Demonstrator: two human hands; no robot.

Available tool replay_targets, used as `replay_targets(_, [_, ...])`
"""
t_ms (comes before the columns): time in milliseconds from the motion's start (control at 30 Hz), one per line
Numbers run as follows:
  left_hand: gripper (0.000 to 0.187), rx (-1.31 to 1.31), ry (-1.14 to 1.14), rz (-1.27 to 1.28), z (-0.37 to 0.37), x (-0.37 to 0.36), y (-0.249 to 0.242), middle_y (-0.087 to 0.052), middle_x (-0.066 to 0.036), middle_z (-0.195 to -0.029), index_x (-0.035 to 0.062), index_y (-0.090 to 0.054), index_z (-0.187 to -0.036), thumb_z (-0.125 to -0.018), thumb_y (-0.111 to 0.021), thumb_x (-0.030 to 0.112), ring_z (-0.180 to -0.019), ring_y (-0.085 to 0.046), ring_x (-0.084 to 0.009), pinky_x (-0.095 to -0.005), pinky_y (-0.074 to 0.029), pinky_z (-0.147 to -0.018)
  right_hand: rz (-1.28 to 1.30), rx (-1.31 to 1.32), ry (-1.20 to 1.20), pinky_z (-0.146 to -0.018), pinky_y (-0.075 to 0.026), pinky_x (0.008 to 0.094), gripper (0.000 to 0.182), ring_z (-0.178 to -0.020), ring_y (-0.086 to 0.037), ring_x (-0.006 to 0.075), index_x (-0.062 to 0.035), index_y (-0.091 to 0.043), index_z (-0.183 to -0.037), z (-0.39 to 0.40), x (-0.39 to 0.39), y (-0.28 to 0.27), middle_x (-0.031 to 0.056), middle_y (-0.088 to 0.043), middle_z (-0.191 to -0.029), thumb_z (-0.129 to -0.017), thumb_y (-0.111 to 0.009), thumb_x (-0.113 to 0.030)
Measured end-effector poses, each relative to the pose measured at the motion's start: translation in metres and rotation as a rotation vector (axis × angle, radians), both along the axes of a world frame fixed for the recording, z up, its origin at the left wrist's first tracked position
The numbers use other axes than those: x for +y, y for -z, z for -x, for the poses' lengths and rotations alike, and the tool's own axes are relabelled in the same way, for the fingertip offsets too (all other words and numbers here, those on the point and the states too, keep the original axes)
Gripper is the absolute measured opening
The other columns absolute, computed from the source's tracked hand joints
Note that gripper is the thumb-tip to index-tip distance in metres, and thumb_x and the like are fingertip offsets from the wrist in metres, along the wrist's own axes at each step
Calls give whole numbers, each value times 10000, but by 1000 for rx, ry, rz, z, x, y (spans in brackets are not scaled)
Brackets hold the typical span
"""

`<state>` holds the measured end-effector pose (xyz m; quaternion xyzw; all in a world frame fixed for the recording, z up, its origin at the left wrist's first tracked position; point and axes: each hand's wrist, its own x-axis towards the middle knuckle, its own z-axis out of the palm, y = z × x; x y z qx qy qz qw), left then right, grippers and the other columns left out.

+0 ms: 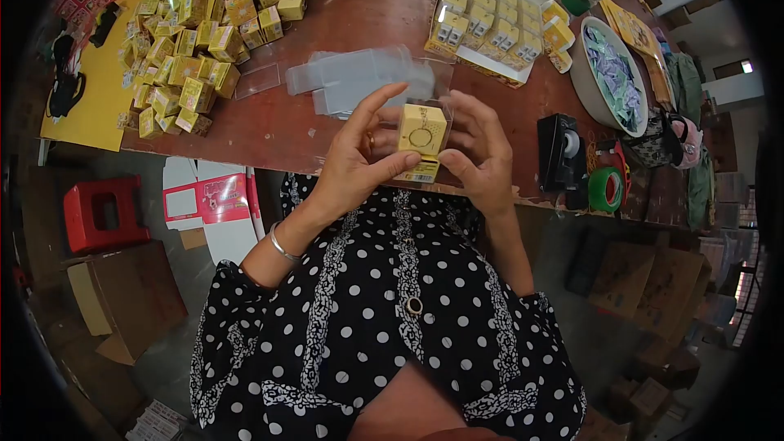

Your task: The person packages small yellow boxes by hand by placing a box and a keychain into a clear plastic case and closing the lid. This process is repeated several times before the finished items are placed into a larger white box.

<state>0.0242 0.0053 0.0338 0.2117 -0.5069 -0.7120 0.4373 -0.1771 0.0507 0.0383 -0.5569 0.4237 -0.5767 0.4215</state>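
Both hands hold box (pixel 422 132) above bench (pixel 384 12) edge | left hand (pixel 353 165) grip: thumb under, fingers behind | right hand (pixel 480 155) grip: thumb on right side | box upright between hands, equally near, inside clear sleeve (pixel 390 118)

A heap of yellow boxes (pixel 200 37) lies on the counter (pixel 376 16). Near its right end stand a bowl (pixel 581 82), a tape dispenser (pixel 560 151) and green tape (pixel 606 189).

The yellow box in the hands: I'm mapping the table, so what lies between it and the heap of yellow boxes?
Head view: flat clear plastic sleeves lie on the table between yellow box and heap.
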Motion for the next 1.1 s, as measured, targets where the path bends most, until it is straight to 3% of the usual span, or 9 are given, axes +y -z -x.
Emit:
replay_targets(133, [634,-18,143,33,-2,-3,13,-546,-108,-1344,45,-454,-1466,-905,-746,6,-1164,-635,-188,-313,-548,-993,12,22,-24,-1037,-495,354,476,-1238,-585,248,31,-497,-1380,-2,7,15,177,-517,-1387,-956,-676,-89])
replay_targets(167, [634,-20,146,32,-1,-4,16,-546,-108,-1344,45,-454,-1466,-905,-746,6,-1164,-635,-188,-313,-548,-993,25,7,-8,-1024,-508,350,407,-1249,-582,236,22,-534,-1310,-3,6,15,159,-529,-1370,-943,-683,-68])
replay_targets(233, [562,-88,84,236,0,-6,19,-509,-120,-1399,39,-501,-1406,-903,-749,10,-1169,-632,-188,-317,-552,-988,36,-9,7,-1012,-521,346,339,-1260,-580,224,14,-572,-1241,-5,4,14,142,-540,-1353,-929,-691,-47])
replay_targets(433, [519,88,58,75,4,-7,11,-487,-134,-1427,29,-513,-1345,-890,-760,3,-1189,-625,-187,-319,-558,-978,154,-174,36,-1071,-475,369,181,-1245,-579,235,7,-573,-1070,-16,-2,9,148,-567,-1321,-931,-682,-31])
replay_targets(533, [534,125,22,35,5,-6,7,-552,-133,-1366,23,-502,-1353,-887,-761,-3,-1152,-648,-180,-310,-562,-955,116,-124,27,-1104,-426,402,191,-1295,-531,258,15,-559,-1058,-7,-5,11,181,-579,-1311,-926,-690,-25])
replay_targets(633, [536,6,64,16,2,-4,4,-626,-124,-1282,12,-493,-1361,-894,-755,-5,-1101,-666,-163,-294,-555,-934,246,133,-98,-1099,-438,406,212,-1277,-541,254,20,-567,-1045,9,-10,19,174,-594,-1276,-903,-720,-20])
replay_targets(800, [526,-69,33,71,3,-2,3,-669,-113,-1221,7,-487,-1373,-912,-739,3,-1075,-670,-137,-272,-545,-915,-107,-80,-85,-1021,-501,324,222,-1183,-600,184,44,-628,-1107,0,-5,-5,134,-607,-1235,-899,-705,49])
replay_targets(933, [522,-80,40,102,3,-1,5,-693,-102,-1165,12,-485,-1385,-922,-727,8,-1066,-673,-130,-266,-546,-905,-51,45,-72,-971,-526,284,227,-1101,-639,159,58,-648,-1115,5,-7,-9,131,-620,-1210,-895,-697,85])
replay_targets(1100, [524,-101,55,70,3,1,4,-709,-93,-1123,23,-487,-1391,-924,-723,8,-1050,-680,-135,-266,-548,-884,-58,69,-27,-870,-539,252,98,-990,-663,139,66,-698,-998,9,-12,-8,121,-685,-1042,-901,-710,63])
